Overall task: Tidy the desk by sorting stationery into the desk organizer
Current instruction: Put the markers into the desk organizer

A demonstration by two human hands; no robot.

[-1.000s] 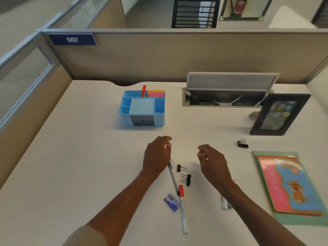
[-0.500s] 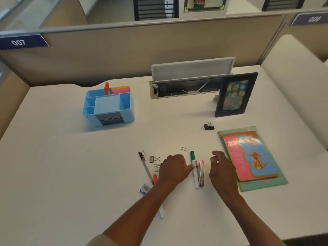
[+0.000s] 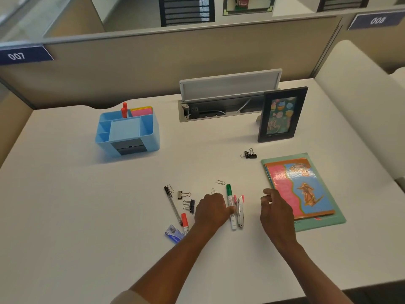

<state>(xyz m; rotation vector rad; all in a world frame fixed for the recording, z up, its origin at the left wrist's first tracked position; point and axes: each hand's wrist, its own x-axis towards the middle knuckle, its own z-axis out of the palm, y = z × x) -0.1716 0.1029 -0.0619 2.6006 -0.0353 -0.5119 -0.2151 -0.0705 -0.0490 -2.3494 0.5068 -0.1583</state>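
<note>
The blue desk organizer point(image 3: 151, 137) stands at the back left with a red marker point(image 3: 124, 109) and pink sticky notes point(image 3: 141, 110) in its rear slots. Loose stationery lies near the front: a black pen point(image 3: 173, 205), binder clips point(image 3: 183, 194), a second red marker point(image 3: 185, 222), a small blue box point(image 3: 174, 234), paper clips point(image 3: 221, 182), a green marker point(image 3: 229, 195) and a silver tool with a pink tip point(image 3: 241, 210). My left hand point(image 3: 211, 210) has its fingers curled onto the green marker's middle. My right hand point(image 3: 276, 212) hovers to the right, loosely curled and holding nothing.
A stack of colourful books point(image 3: 300, 187) on a green folder lies right of my right hand. A black picture frame point(image 3: 282, 115) stands behind it, beside an open cable tray point(image 3: 228, 99). Two more binder clips point(image 3: 248, 154) lie near the frame. Beige partitions enclose the desk.
The view swung right and down. Both hands came back from the desk's middle to the markers; my left hand moved from above the pen onto the green marker.
</note>
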